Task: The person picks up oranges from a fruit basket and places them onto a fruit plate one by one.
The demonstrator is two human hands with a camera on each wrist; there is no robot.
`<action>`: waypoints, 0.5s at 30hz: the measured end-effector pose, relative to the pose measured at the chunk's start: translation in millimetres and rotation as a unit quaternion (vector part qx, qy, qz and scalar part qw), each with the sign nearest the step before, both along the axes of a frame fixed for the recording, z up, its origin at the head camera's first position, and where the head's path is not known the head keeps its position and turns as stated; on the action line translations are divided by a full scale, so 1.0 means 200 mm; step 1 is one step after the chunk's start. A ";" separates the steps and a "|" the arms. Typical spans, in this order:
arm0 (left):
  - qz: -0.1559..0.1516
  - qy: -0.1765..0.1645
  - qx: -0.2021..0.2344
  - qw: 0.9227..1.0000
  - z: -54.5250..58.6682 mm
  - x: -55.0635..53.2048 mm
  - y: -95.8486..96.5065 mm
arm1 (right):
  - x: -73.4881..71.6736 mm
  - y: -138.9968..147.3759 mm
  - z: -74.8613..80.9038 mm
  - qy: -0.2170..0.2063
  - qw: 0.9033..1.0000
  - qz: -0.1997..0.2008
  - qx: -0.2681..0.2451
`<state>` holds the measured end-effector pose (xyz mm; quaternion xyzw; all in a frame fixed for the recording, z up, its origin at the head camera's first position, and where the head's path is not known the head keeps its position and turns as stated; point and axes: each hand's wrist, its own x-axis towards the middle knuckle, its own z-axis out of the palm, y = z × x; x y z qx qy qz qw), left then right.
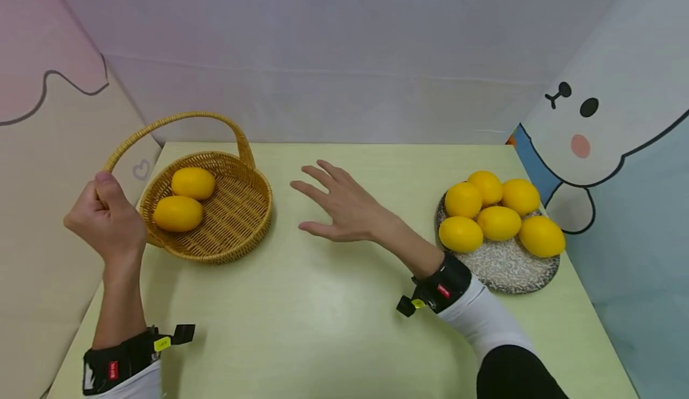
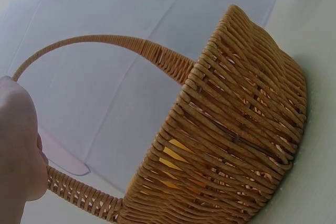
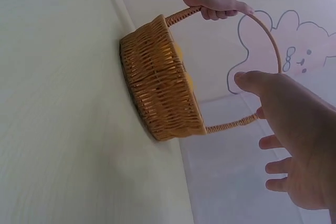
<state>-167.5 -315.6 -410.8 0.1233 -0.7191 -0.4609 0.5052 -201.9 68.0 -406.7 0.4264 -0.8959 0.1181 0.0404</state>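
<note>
My left hand (image 1: pixel 114 213) grips the arched handle (image 1: pixel 177 118) of a round wicker basket (image 1: pixel 237 219) on the left of the table. Two yellow lemons (image 1: pixel 179 213) lie inside, against the basket's left side. The left wrist view shows the woven basket wall (image 2: pixel 231 124) close up, with yellow showing through the gaps. To the right of the basket, my right hand (image 1: pixel 347 204) hovers over the table with its fingers spread and nothing in them. In the right wrist view, that hand (image 3: pixel 294 140) appears in front of the basket handle, apart from the basket body.
A round speckled mat (image 1: pixel 508 270) at the right bears several lemons (image 1: pixel 499 223), grouped toward its far side. The pale table (image 1: pixel 301 327) meets a light curtain-like wall (image 1: pixel 344 100) behind, and printed panels (image 1: pixel 619 207) stand along both sides.
</note>
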 end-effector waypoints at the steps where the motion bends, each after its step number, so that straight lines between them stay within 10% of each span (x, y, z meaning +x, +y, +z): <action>1: 0.000 0.000 0.000 1.000 0.00 0.00 0.00 | -0.01 -0.04 0.00 0.000 1.000 0.009 0.006; 15: 0.002 0.002 -0.007 1.000 -0.05 -0.02 -0.05 | -0.13 -0.51 0.06 -0.025 0.993 0.096 0.061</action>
